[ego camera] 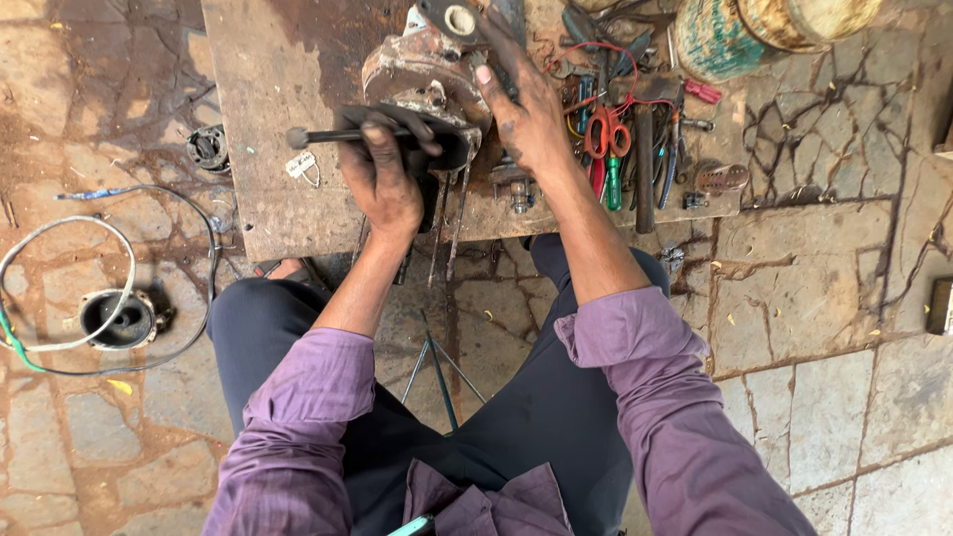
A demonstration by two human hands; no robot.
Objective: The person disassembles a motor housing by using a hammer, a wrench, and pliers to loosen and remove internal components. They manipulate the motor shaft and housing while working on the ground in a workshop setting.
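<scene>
A rusty metal motor housing (417, 69) lies on a worn wooden board (268, 119) in front of me. My left hand (382, 174) is closed around a dark rod-like tool (328, 135) that points left across the near side of the housing. My right hand (526, 114) rests on the right side of the housing, fingers reaching up toward a black ring part (457, 18) at its top. Both hands are greasy. My purple sleeves and dark trousers fill the lower view.
Right of the housing lie red-handled scissors (606, 134), a hammer (645, 169), a green screwdriver (613, 184) and pliers. A green and yellow drum (735, 35) stands at top right. On the stone floor at left sit a round metal part (117, 318), looped wires (60, 248) and a small bearing-like part (206, 147).
</scene>
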